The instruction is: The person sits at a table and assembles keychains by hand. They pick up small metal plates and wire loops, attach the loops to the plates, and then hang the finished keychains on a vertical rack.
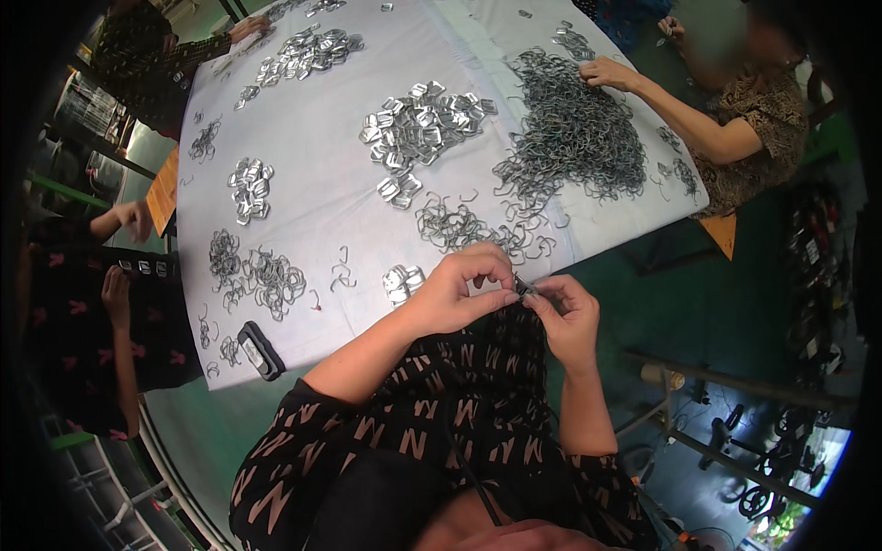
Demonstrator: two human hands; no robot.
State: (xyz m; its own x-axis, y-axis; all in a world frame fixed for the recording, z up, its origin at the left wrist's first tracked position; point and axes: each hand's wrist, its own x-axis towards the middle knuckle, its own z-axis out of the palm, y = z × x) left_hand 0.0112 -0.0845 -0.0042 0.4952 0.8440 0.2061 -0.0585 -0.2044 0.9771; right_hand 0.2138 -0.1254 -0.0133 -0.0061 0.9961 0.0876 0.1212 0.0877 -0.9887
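Fingertips of the left hand (457,286) and right hand (568,312) pinch together on a small dark metal clip (524,287) held between them, just off the edge of the white-covered table (303,174). Beyond the fingers lie tangled grey wire hooks (570,138) and shiny silver plates (418,124).

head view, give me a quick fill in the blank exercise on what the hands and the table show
1. The left hand and right hand pinch a small metal piece ____ them.
2. The table is covered with a ____ cloth.
3. The biggest heap of bent wire pieces lies near another person's ____.
4. A dark flat device lies near the table's ____ edge.

Missing words: between; white; hand; near
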